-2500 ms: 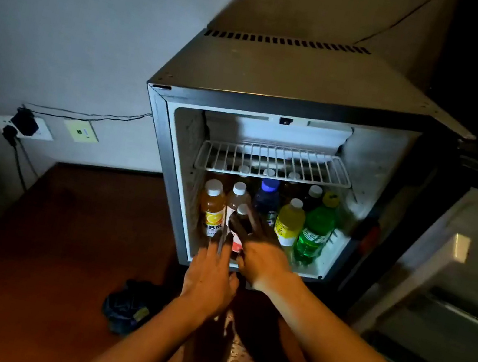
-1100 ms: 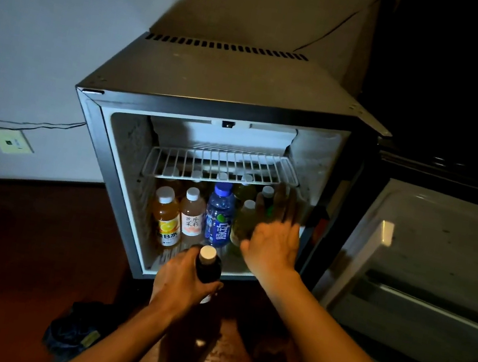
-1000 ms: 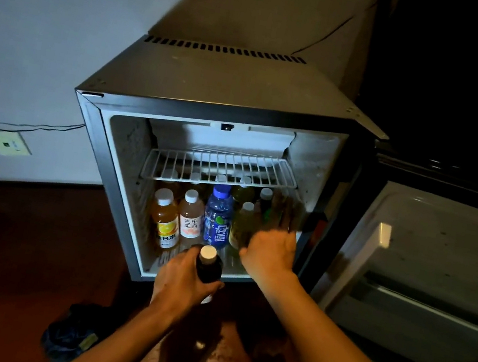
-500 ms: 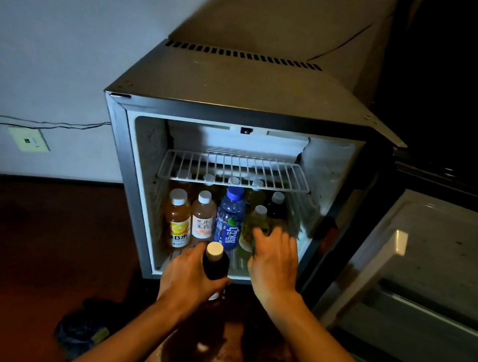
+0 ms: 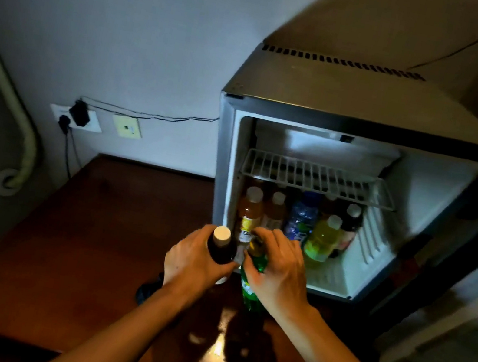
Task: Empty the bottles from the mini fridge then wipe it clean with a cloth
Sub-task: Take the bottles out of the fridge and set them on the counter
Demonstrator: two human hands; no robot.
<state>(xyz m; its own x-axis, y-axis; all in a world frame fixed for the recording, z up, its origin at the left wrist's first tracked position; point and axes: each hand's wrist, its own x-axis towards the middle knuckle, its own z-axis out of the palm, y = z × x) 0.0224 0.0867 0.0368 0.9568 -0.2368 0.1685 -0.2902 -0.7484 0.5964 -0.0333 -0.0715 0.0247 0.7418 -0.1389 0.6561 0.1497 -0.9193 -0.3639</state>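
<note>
The mini fridge point(image 5: 325, 100) stands open on the dark wooden surface point(image 5: 94, 235). Several bottles stand under its wire shelf point(image 5: 318, 177): an orange one point(image 5: 250, 207), a blue one point(image 5: 301, 216), a yellow one point(image 5: 325, 239) and others behind. My left hand point(image 5: 195, 261) grips a dark bottle with a white cap point(image 5: 220, 246) in front of the fridge. My right hand point(image 5: 279, 271) grips a green bottle point(image 5: 251, 285) by its neck, beside the dark one. A dark blue cloth point(image 5: 148, 291) lies on the surface, mostly hidden by my left forearm.
The fridge door point(image 5: 460, 315) hangs open at the right. On the wall at the left are a socket with black plugs point(image 5: 76, 117), a cable point(image 5: 147, 113), and a pale pipe point(image 5: 23, 149).
My right hand has pulled the green bottle out of the fridge and now holds it beside the dark bottle. The view has swung left, so the fridge sits further right.
</note>
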